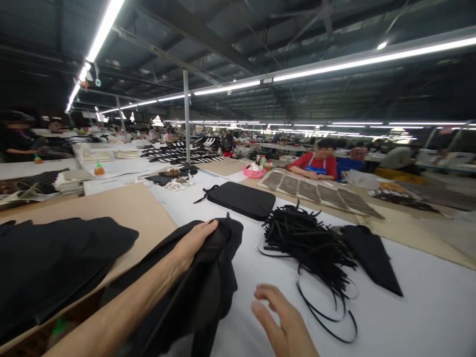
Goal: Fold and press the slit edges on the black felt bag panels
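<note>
My left hand (199,238) grips the upper edge of a black fabric piece (201,292), which hangs in folds below it over the table's front. Its fingertips are partly hidden behind the cloth. To the right, my right hand (277,317) is raised over the white table with fingers apart and nothing in it. Past that hand lies a tangled heap of black fabric strips (308,243), with a few loose ends curling towards me. A flat black cushion (241,198) with ties at one corner lies behind the heap. Right of the strips is a folded black piece (372,258).
Black fabric (63,263) covers part of a tan board (141,208) on the left. A pink basket (253,171) stands farther back. Across the table sits a person in a red top (297,166) beside a brown fur panel (316,191). A metal post (186,119) rises beyond.
</note>
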The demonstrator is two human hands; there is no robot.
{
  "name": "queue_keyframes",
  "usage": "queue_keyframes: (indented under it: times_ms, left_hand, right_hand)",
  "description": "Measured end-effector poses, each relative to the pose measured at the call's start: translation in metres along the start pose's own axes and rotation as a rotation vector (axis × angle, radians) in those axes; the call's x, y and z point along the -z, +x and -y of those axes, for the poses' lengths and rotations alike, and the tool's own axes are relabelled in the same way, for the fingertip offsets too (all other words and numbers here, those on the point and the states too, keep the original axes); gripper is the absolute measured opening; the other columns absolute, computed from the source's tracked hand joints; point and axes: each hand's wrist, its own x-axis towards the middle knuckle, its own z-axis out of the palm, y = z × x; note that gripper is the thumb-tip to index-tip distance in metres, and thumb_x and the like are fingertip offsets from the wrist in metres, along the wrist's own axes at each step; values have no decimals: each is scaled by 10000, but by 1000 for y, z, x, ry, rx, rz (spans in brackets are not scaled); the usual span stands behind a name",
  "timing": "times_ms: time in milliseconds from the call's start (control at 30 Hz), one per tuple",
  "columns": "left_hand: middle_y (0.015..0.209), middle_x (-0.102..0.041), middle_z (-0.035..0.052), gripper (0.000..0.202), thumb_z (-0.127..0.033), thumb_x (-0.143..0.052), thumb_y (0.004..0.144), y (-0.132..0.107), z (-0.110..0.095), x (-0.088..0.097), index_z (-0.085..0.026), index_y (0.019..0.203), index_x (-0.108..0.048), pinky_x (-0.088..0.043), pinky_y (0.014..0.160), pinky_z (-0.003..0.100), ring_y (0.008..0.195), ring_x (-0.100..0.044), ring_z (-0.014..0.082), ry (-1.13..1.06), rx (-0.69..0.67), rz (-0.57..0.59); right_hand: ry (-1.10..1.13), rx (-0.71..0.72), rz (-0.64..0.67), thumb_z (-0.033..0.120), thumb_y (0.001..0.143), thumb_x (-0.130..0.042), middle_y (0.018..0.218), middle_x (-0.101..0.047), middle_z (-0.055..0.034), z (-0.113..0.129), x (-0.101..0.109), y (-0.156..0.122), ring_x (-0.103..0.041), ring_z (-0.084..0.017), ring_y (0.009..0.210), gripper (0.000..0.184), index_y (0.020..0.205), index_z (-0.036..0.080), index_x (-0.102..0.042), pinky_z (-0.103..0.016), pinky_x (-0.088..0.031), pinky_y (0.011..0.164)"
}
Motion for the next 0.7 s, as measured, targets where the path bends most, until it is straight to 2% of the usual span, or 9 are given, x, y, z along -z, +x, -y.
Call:
queue_keyframes:
  times_ms: [67,167,233,300,367,433,500,600,700]
  left_hand:
    - [742,-690,75,330,-376,-628,748,-17,-1,-19,-124,961,-624,-509,608,283,608,-629,176,-1,25,90]
    - [714,-676,39,341,-422,-608,761,-39,-4,-42,-139,949,-635,-468,563,219,586,-598,138,64,-14,229]
    - [680,-656,13,331,-437,-585,775,-49,-5,-53,-144,916,-647,-429,521,183,569,-568,119,155,-68,290]
    - [649,-632,-4,334,-444,-562,786,-56,-5,-64,-142,898,-652,-398,490,168,549,-538,109,259,-126,324]
    - [670,-628,-5,347,-451,-532,798,-58,-2,-74,-143,904,-651,-403,501,175,573,-536,120,342,-176,363]
    - [713,-635,-2,343,-450,-509,808,-59,3,-83,-149,891,-650,-422,536,185,627,-548,136,408,-219,379]
    - [711,-631,-7,335,-454,-503,807,-58,10,-88,-152,832,-648,-419,536,184,637,-546,138,460,-237,337]
    - [624,-614,-11,356,-488,-538,764,-57,22,-91,-148,720,-635,-401,487,194,580,-547,146,460,-182,212]
    - [571,-616,2,364,-506,-590,703,-55,36,-92,-145,666,-625,-427,494,228,563,-580,179,365,-87,108]
  right_hand:
    - [193,-121,21,529,738,-587,1143,-587,-63,23,5,14,-502,-285,1059,434,1064,244,-604,-406,-361,923]
    - [518,-60,220,499,737,-610,1076,-613,-68,41,16,10,-530,-248,1008,486,1110,188,-587,-382,-356,911]
    - [734,-51,311,476,694,-670,972,-638,-46,40,20,-1,-557,-216,931,504,1097,185,-584,-354,-377,871]
    - [992,-143,346,522,659,-683,827,-638,-24,33,20,-12,-572,-179,782,518,1039,182,-592,-323,-410,771]
    - [1239,-268,337,579,661,-651,651,-578,14,23,17,-21,-506,-116,576,476,905,173,-604,-260,-398,617]
    - [1374,-352,234,547,655,-675,516,-447,68,15,15,-25,-351,-56,442,402,759,171,-578,-201,-307,492]
    - [1349,-360,47,451,634,-732,485,-349,100,8,17,-28,-231,-33,420,347,701,170,-540,-184,-219,452]
    - [1093,-279,-224,430,655,-723,514,-354,90,-2,34,-34,-227,-41,461,350,655,168,-492,-199,-192,469]
    - [822,-250,-333,472,707,-655,509,-319,82,-14,60,-46,-228,-61,488,397,587,181,-414,-226,-168,476]
